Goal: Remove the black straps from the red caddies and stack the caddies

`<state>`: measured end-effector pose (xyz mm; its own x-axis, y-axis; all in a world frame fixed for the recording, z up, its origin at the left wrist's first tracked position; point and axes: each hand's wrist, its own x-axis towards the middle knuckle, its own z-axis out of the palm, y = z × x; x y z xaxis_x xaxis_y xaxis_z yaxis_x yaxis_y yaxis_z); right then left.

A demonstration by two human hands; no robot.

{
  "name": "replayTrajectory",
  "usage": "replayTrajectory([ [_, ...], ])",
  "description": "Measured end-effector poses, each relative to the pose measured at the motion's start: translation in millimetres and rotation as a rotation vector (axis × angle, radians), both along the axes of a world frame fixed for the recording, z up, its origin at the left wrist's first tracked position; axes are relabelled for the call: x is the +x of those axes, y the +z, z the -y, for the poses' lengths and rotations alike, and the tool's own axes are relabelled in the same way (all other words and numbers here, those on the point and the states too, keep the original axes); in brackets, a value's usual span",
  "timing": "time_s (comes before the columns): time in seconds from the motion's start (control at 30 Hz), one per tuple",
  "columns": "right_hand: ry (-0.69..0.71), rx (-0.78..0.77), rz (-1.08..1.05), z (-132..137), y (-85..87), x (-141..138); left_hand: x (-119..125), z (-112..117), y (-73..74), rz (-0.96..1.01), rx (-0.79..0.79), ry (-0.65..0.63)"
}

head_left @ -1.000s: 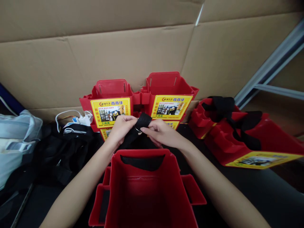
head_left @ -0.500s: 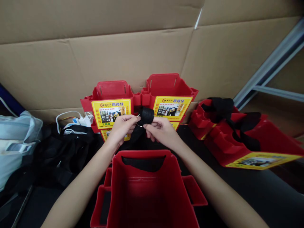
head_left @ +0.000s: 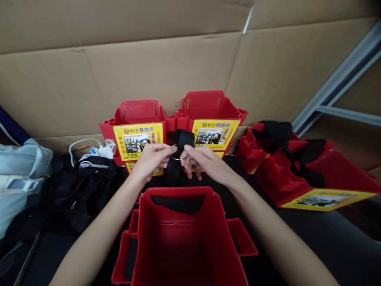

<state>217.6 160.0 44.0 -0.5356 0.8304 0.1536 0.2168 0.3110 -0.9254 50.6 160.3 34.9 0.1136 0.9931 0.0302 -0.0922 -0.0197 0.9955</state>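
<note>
Between my hands a black webbing strap (head_left: 184, 139) loops up and over, with a thin metal ring (head_left: 176, 159) at its left side. My left hand (head_left: 153, 159) pinches the ring and the strap edge between thumb and fingers. On the other side, my right hand (head_left: 204, 161) has its thumb and index finger against the strap beside the ring, its other fingers hanging loosely curled. Nearest me stands a red plastic tool box (head_left: 178, 234), open at the top, a black strap threaded through the slot in its far wall.
Behind my hands stand two stacks of red tool boxes with a yellow label (head_left: 138, 141) facing me. More strapped red boxes (head_left: 315, 171) lie to the right. Black straps (head_left: 77, 194), a white plug (head_left: 107, 150) and a pale bag (head_left: 24, 178) are on the left. A cardboard wall (head_left: 160, 75) closes the back.
My right fingers have loosened and shifted slightly on the strap. A length of strap now shows hanging below the ring. My left hand keeps its pinch.
</note>
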Motion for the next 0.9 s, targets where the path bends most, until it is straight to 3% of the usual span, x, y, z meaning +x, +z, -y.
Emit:
replayTrajectory([
  [0.27,-0.019,-0.060,-0.008,-4,-1.9,-1,0,-1,-1.9,-0.088,0.144,0.035],
  [0.47,-0.112,-0.085,-0.108,-9,2.1,10,-8,-4,-0.4,-0.397,0.403,0.076],
  [0.57,-0.069,-0.134,-0.143,-17,5.3,22,-11,-4,1.2,-0.496,0.473,0.052],
  [0.77,0.132,-0.144,0.094,-23,0.9,28,-9,-6,-2.4,-0.518,0.446,0.009],
  [0.83,0.122,-0.080,0.135,-20,-3.2,21,-8,-7,-4.3,-0.511,0.421,-0.008],
  [0.9,0.021,0.044,0.092,-18,-6.7,13,-8,-8,-5.5,-0.493,0.386,-0.035],
])
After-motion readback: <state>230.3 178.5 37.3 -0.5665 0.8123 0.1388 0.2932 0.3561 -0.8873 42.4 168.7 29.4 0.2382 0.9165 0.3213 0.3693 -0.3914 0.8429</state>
